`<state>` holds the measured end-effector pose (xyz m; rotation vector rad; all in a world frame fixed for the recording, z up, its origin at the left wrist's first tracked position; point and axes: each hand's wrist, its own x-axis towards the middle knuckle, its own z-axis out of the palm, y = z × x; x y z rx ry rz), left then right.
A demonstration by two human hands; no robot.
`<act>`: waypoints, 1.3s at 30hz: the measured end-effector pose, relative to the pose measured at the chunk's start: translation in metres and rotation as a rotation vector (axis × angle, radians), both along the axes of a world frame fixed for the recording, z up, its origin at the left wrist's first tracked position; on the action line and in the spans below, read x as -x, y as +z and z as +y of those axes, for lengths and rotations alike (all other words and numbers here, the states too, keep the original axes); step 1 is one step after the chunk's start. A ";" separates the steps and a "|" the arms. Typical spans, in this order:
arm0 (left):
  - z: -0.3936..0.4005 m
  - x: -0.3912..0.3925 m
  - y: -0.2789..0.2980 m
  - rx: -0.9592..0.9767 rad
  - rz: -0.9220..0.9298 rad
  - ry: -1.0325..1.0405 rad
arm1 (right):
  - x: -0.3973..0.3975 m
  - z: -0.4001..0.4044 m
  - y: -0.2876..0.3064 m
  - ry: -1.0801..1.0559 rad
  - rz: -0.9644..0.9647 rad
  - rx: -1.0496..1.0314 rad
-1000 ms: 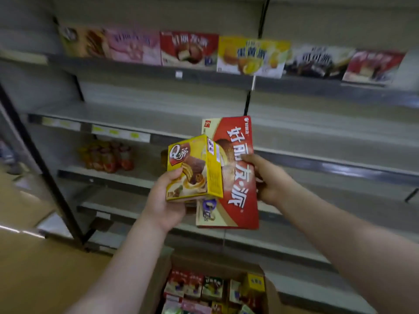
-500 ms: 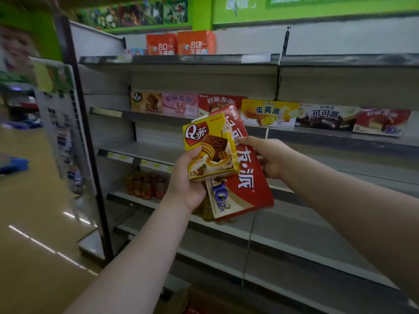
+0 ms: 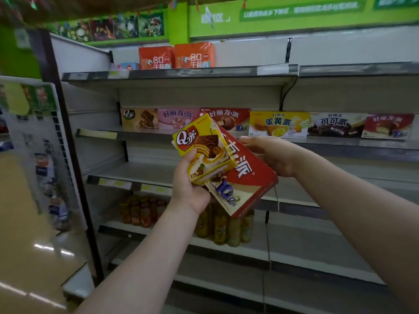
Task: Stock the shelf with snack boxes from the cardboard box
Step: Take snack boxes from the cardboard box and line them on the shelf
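My left hand (image 3: 190, 182) grips a small yellow snack box (image 3: 205, 148) from below, tilted to the left. Behind it my right hand (image 3: 272, 155) holds a larger red snack box (image 3: 247, 177) by its right edge, slanted down to the right. Both boxes hang in front of the shelf unit, level with the shelf (image 3: 136, 171) below the row of snack boxes (image 3: 278, 124). That row stands on its shelf, faces out, from brown at the left to red at the right. The cardboard box is out of view.
Two orange bags (image 3: 176, 56) stand on the top shelf. Jars (image 3: 142, 209) and bottles (image 3: 222, 225) sit on a lower shelf. A black upright post (image 3: 74, 177) and a wire rack (image 3: 34, 137) border the unit at left; shiny floor (image 3: 27, 245) lies beyond.
The view has swung up from the cardboard box to the upper shelves. Both hands have risen with their boxes, and the red box has tilted further to the right.
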<state>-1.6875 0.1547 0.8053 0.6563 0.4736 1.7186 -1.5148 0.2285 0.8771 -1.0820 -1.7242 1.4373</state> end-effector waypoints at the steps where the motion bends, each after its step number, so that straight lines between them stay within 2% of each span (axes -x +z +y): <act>1: 0.005 0.012 0.003 -0.006 -0.007 -0.006 | 0.003 0.001 -0.002 -0.025 0.040 0.006; 5: 0.025 0.059 0.017 0.008 -0.008 0.020 | 0.027 0.001 -0.033 -0.231 0.312 0.097; 9: 0.046 0.078 0.031 0.022 0.077 0.018 | 0.077 -0.007 -0.063 -0.226 0.502 0.177; 13: 0.070 0.083 0.037 0.031 0.158 -0.065 | 0.102 0.011 -0.050 -0.383 0.578 0.097; 16: 0.091 0.094 0.046 0.040 0.314 -0.120 | 0.093 0.038 -0.030 -0.467 0.654 0.037; 19: 0.112 0.118 0.061 0.052 0.460 -0.016 | 0.075 0.069 -0.009 -0.469 0.639 -0.047; 25: 0.166 0.191 0.093 0.030 0.478 0.392 | 0.047 0.142 0.021 -0.475 0.653 -0.130; 29: 0.207 0.200 0.086 0.085 0.663 0.632 | 0.051 0.180 0.015 -0.440 0.662 -0.109; 33: 0.248 0.193 0.078 0.102 0.660 0.644 | 0.068 0.213 0.005 -0.418 0.685 -0.104; 37: 0.282 0.188 0.087 0.101 0.391 0.432 | 0.078 0.235 0.006 -0.434 0.634 -0.163; 39: 0.306 0.193 0.091 0.117 0.346 0.416 | 0.083 0.246 0.007 -0.445 0.591 -0.173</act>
